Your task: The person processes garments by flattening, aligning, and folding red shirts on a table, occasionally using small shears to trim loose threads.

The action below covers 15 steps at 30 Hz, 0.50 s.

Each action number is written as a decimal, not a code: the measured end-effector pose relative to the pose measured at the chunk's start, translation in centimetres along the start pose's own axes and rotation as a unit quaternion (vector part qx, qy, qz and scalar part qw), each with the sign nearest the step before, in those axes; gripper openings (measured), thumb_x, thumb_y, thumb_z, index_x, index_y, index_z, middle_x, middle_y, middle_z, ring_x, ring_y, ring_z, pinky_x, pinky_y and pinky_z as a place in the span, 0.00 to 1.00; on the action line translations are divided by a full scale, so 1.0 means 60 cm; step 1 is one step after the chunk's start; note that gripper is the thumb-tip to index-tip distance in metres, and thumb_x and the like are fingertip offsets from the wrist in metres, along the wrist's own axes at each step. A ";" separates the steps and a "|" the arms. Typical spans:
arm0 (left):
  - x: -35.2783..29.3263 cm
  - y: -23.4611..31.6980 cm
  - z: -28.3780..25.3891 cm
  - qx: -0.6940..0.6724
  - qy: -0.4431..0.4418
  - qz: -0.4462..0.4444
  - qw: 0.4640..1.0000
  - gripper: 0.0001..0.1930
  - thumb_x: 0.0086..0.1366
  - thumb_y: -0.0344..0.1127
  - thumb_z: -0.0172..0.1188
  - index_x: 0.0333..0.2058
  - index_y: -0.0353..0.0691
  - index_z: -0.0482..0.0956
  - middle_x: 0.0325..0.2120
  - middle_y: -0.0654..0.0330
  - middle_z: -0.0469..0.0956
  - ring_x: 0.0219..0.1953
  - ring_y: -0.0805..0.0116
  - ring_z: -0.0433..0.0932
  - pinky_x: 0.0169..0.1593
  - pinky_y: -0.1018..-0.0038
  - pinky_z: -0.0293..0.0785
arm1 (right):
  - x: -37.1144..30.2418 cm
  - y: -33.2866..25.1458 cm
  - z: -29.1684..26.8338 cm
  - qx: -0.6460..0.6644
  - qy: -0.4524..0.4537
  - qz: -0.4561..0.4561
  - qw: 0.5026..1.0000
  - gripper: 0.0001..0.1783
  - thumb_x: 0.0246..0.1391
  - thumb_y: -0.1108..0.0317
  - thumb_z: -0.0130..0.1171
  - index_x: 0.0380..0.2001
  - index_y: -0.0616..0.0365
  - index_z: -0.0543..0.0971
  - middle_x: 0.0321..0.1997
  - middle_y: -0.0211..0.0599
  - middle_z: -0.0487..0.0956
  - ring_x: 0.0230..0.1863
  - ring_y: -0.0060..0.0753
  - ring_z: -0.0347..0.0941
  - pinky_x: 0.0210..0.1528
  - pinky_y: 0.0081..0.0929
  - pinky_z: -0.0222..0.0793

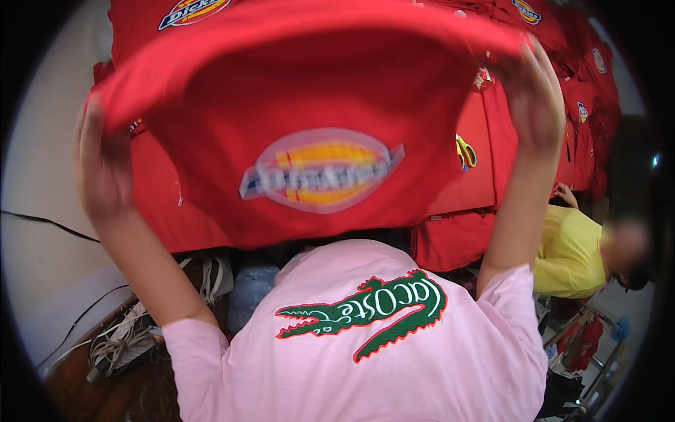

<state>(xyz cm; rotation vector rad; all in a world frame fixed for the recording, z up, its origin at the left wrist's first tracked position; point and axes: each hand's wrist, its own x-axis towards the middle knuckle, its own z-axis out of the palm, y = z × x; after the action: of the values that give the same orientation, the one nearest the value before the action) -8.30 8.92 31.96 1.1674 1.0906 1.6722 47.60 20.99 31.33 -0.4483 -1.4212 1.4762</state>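
Observation:
A red shirt point(330, 84) with an oval yellow, white and dark blue emblem is spread in the air in front of me. Its upper edge arches between my two raised hands and is blurred by motion. My left hand point(104, 158) grips the shirt at its left corner. At the opposite corner my right hand point(536, 95) is closed on the cloth. The fingers of both hands are smeared and partly hidden by the fabric. Below the hanging shirt, more red cloth point(165, 197) lies on the work surface.
Scissors with yellow-green handles point(465, 152) lie on red cloth near my right forearm. Red garments with similar emblems point(576, 112) are piled at the back right. A person in a yellow shirt point(569, 250) is at the right. Coiled cords point(123, 346) lie at the lower left.

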 end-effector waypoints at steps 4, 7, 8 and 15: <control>0.178 -0.069 0.100 0.098 0.000 0.034 0.995 0.22 0.80 0.37 0.55 0.63 0.26 0.74 0.57 0.51 0.79 0.59 0.57 0.80 0.70 0.59 0.74 | 0.170 0.101 0.018 -0.119 0.099 0.006 0.988 0.33 0.73 0.62 0.59 0.73 0.65 0.64 0.67 0.43 0.78 0.62 0.34 0.77 0.61 0.36 0.73; 0.237 -0.207 0.081 0.233 -0.075 0.003 0.970 0.52 0.72 0.49 0.68 0.75 0.22 0.44 0.67 0.42 0.72 0.72 0.58 0.69 0.72 0.68 0.65 | 0.174 0.192 -0.010 -0.213 0.085 -0.024 0.973 0.55 0.68 0.59 0.66 0.83 0.54 0.41 0.81 0.46 0.60 0.75 0.34 0.63 0.75 0.34 0.58; 0.222 -0.253 0.077 0.265 -0.065 -0.020 0.962 0.54 0.72 0.52 0.68 0.77 0.25 0.42 0.70 0.42 0.70 0.71 0.62 0.70 0.74 0.69 0.63 | 0.165 0.221 -0.022 -0.253 0.056 -0.035 0.965 0.56 0.68 0.58 0.67 0.83 0.51 0.40 0.85 0.48 0.52 0.84 0.37 0.51 0.83 0.34 0.44; -0.167 -0.404 -0.057 0.268 0.059 -0.154 0.949 0.33 0.76 0.36 0.63 0.73 0.36 0.62 0.67 0.45 0.71 0.71 0.56 0.70 0.72 0.63 0.66 | -0.219 0.320 -0.011 -0.453 0.119 0.155 0.870 0.26 0.62 0.66 0.70 0.62 0.56 0.78 0.60 0.40 0.81 0.61 0.37 0.77 0.64 0.34 0.72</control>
<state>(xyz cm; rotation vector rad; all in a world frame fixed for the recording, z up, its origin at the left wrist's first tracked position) -5.83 6.27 5.76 1.1497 1.7802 1.2470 46.37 14.08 9.15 -1.4435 -1.8341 0.8381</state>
